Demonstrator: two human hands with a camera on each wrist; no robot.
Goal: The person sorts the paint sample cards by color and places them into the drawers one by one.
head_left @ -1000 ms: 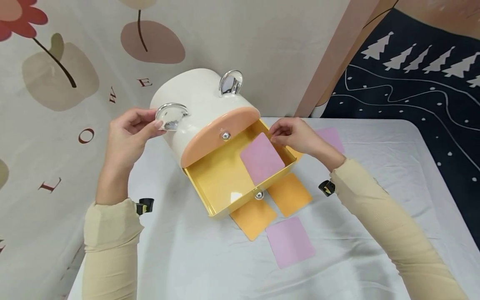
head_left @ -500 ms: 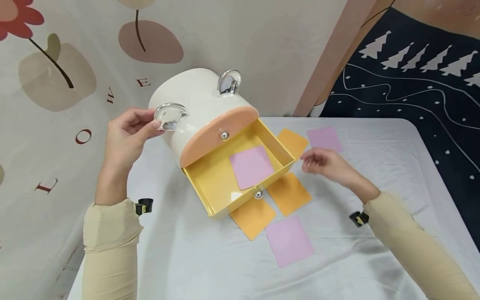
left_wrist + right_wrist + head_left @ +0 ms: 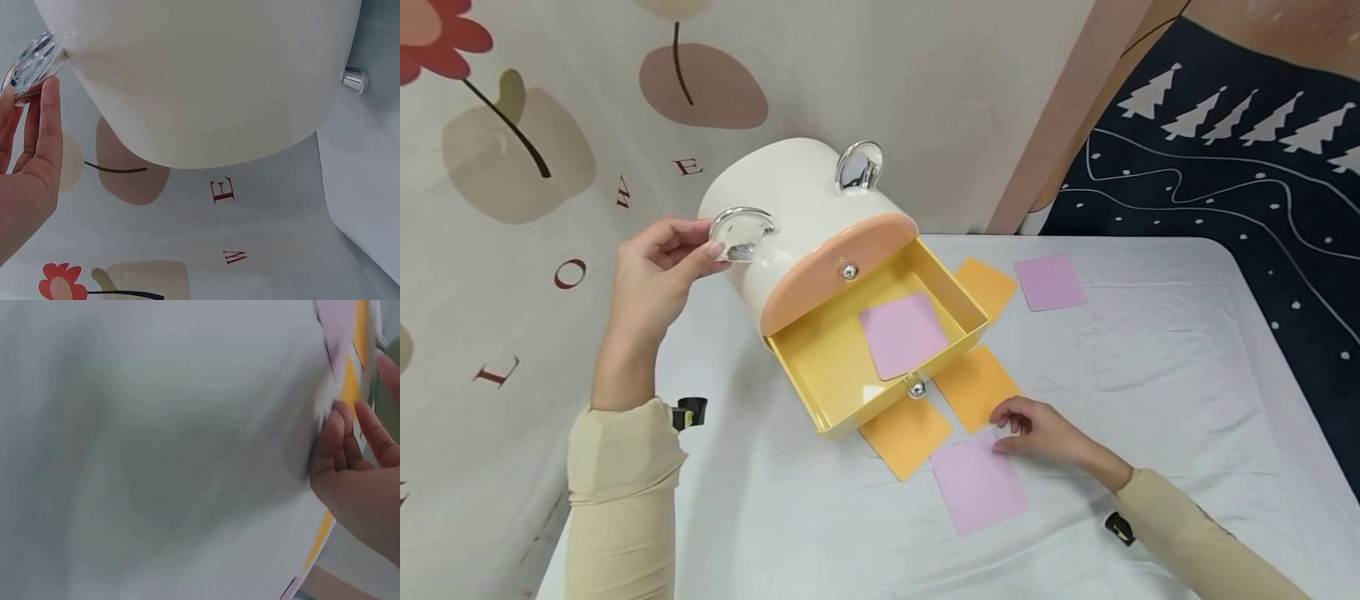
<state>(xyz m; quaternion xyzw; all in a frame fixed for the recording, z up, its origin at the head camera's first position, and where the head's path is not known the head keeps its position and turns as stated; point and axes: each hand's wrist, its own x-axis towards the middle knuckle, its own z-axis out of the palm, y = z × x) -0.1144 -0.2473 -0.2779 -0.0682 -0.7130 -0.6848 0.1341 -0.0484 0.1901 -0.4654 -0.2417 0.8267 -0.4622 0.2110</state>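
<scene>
A white rounded box (image 3: 797, 183) with two silver ear-shaped pieces stands on the table, its yellow drawer (image 3: 816, 354) pulled out. My left hand (image 3: 658, 271) pinches the left silver ear (image 3: 741, 233) between thumb and fingers; the left wrist view shows the same hold on the ear (image 3: 34, 65). Inside the drawer lies a purple square card (image 3: 904, 335). My right hand (image 3: 1041, 433), fingers loosely bent and apart from the thumb, hovers at the upper right corner of another purple card (image 3: 979, 487) on the table. Nothing shows between its fingers.
Orange cards (image 3: 904, 440) lie in front of the drawer, one (image 3: 973, 387) partly under its edge, and another (image 3: 988, 285) beside its right wall. A purple card (image 3: 1051, 282) lies farther right. A patterned cloth wall (image 3: 925, 100) rises behind the box.
The purple card that leaned near my right hand now lies flat in the drawer. My right hand has left the drawer and moved down to the front purple card. My left hand stays put.
</scene>
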